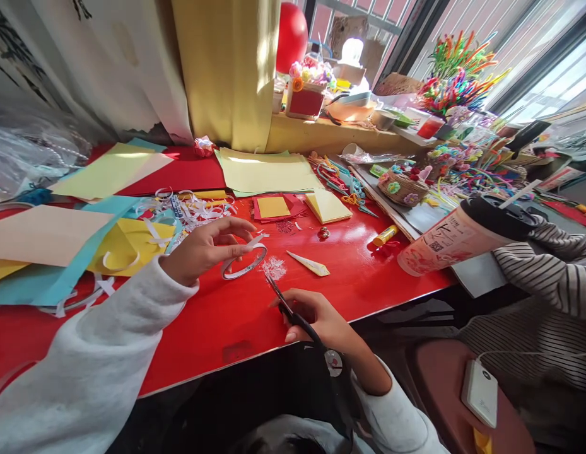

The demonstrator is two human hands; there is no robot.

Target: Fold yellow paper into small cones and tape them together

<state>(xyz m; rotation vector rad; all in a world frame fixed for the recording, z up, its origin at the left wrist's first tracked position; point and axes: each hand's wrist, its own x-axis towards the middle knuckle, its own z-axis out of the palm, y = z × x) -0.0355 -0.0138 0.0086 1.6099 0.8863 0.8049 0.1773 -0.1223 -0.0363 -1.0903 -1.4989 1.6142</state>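
My left hand (210, 249) is closed on a thin roll of white tape (246, 265), with a short end sticking up near the fingertips. Around the black-handled scissors (282, 300) my right hand (318, 318) is closed; their blades point up and left toward the tape. Just beyond the blade tips lies a small heap of white shreds (275, 268) on the red table (217, 321). A folded cream paper cone (310, 263) rests to the right of the heap. Whether the blades are fully together is hard to tell.
Coloured paper sheets (51, 233) and curled white strips (198, 214) cover the left. Yellow note paper (328, 206) lies farther back. A drink cup (456, 233) tilts at the right, near another person's striped sleeve (548, 271). A power bank (480, 392) lies on a brown seat.
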